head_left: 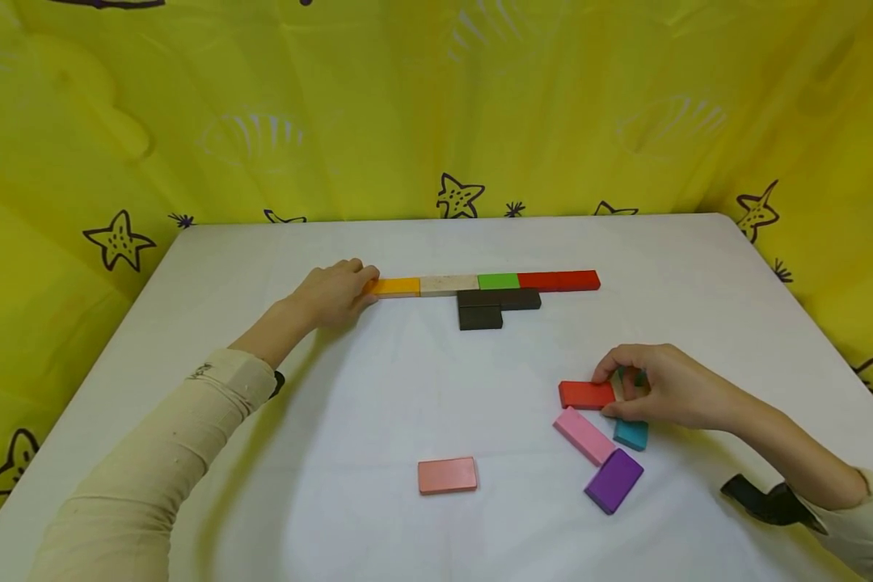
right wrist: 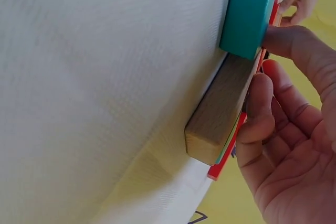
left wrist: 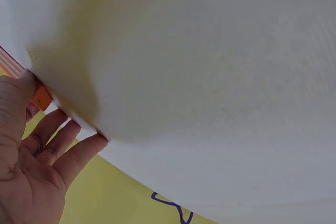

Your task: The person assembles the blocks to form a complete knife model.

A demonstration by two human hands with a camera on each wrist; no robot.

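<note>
My left hand [head_left: 335,293] pinches the left end of an orange block [head_left: 398,288], thumb on the near side and fingers on the far side. That block begins a straight row that continues with a plain wooden block [head_left: 447,284], a green block [head_left: 498,281] and two red blocks [head_left: 558,281]. At the right, my right hand [head_left: 662,388] holds a separate red block [head_left: 584,394] between thumb and fingers at its right end. Close by its thumb lies a teal block [right wrist: 248,17], touching a natural wood block [right wrist: 215,108] partly hidden under the hand in the head view.
Dark brown blocks [head_left: 499,300] sit against the near side of the row. A pink block [head_left: 584,436] and a purple block [head_left: 614,481] lie before the right hand. A salmon block [head_left: 447,475] rests alone nearer the front. Yellow cloth [head_left: 378,105] hangs behind the white table [head_left: 298,485].
</note>
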